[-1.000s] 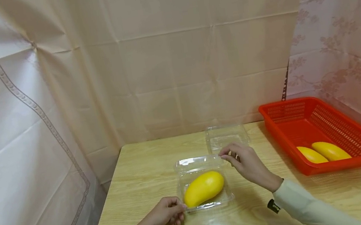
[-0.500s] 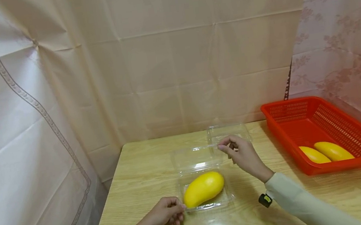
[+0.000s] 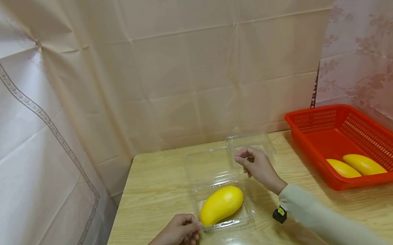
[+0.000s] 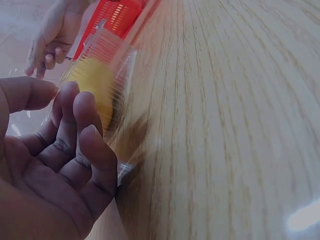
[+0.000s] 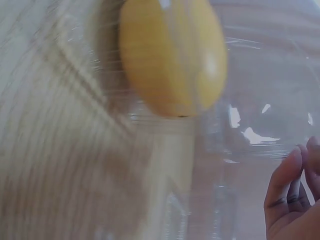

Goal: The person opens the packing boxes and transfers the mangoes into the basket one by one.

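Observation:
A clear plastic clamshell box [image 3: 251,211] lies on the wooden table with a yellow mango [image 3: 222,205] in its base. Thumb and fingertips of my left hand [image 3: 182,231] pinch the base's near left corner, as the left wrist view also shows. My right hand [image 3: 260,168] pinches the right edge of the box's raised lid [image 3: 206,165], which stands swung up on the far side of the mango. In the right wrist view, the fingertips meet at the lid's edge, and the mango [image 5: 172,55] shows through the base's ribbed wall.
A red plastic basket [image 3: 305,161] with two yellow mangoes [image 3: 363,164] stands to the right. Another clear plastic box [image 3: 265,139] lies behind my right hand, near the table's back edge. Cloth curtains [image 3: 186,56] hang around the table.
My right hand has moved the lid up and away from the mango, from low over the base to a raised position. My left hand keeps its place at the corner.

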A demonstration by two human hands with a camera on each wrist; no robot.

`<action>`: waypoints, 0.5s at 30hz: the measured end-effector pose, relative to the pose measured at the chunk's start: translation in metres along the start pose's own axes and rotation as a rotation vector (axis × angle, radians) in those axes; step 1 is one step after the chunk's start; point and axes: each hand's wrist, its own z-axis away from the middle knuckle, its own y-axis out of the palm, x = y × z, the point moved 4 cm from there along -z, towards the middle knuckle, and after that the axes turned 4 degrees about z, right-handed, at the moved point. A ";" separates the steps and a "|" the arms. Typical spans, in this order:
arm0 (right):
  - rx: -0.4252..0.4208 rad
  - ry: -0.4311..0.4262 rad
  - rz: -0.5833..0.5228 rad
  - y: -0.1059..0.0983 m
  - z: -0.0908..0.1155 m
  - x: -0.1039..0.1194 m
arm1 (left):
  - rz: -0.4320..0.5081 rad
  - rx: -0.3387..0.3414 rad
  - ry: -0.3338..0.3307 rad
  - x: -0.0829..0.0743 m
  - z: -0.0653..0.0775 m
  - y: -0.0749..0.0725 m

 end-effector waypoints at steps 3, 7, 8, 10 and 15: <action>0.000 0.002 0.045 0.005 -0.001 -0.008 | 0.000 0.000 0.002 0.000 0.001 0.000; 0.000 0.009 0.092 0.011 0.000 -0.015 | 0.002 -0.004 -0.001 0.000 0.002 0.000; 0.001 0.008 0.100 0.012 0.000 -0.015 | 0.002 -0.006 -0.003 0.000 0.002 0.000; 0.007 0.004 0.118 0.014 0.000 -0.017 | 0.001 -0.010 -0.005 0.000 0.003 -0.001; 0.038 0.015 0.159 0.018 -0.002 -0.024 | -0.015 -0.023 -0.012 0.000 0.004 -0.002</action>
